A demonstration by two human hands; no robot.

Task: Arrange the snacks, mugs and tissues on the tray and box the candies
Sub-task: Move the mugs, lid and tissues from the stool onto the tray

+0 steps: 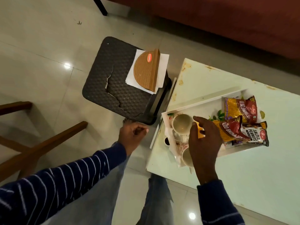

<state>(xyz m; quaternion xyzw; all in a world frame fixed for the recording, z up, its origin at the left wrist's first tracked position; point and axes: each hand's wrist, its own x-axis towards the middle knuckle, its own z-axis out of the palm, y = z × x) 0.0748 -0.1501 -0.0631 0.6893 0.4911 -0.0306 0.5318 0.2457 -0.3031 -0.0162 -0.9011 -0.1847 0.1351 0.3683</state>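
Glossy pale floor tiles (40, 51), a matt dark woven-textured plastic stool (103, 73), shiny printed plastic snack packets (240, 109), white paper tissues (163, 65).

Below me the pale tiled floor (40, 51) shines with small spots of reflected light, and my jeans (100, 192) fill the bottom of the view. A dark woven plastic stool (103, 88) with a jagged crack through its seat stands just beside the white table (243, 176), whose paint is chipped and stained along the edges. To my left are the brown wooden bars of a chair (40, 146), and along the top runs a reddish-brown sofa (227, 18) with one black leg (101, 5) beside it.
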